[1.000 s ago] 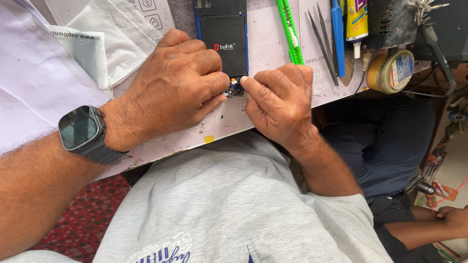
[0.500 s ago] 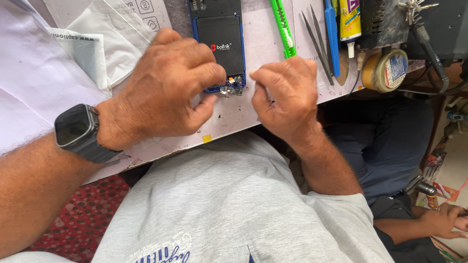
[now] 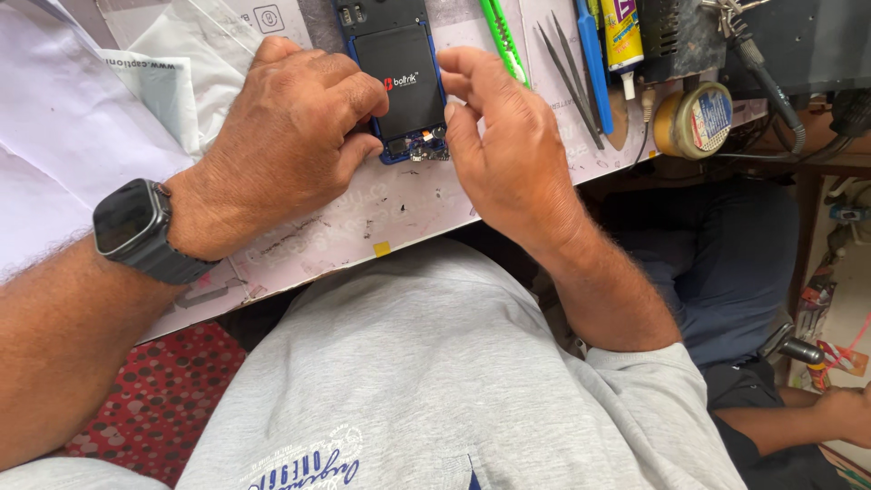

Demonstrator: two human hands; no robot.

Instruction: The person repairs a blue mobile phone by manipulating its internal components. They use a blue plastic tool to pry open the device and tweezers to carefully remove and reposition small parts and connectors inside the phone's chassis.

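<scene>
Opened blue-framed phone with black battery (image 3: 399, 86), top centre: left hand (image 3: 286, 150) pinches lower edge, right hand (image 3: 508, 145) fingers loose alongside, gripping nothing. Judged mid-disassembly; next needs fine tool, grey tweezers (image 3: 570, 73) near.

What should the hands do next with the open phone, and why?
Probably press the small connector down at the bottom of the open phone. The left hand pins its lower left edge, the right hand rests fingers by its right side, and the bare circuit board lies between them.
</scene>
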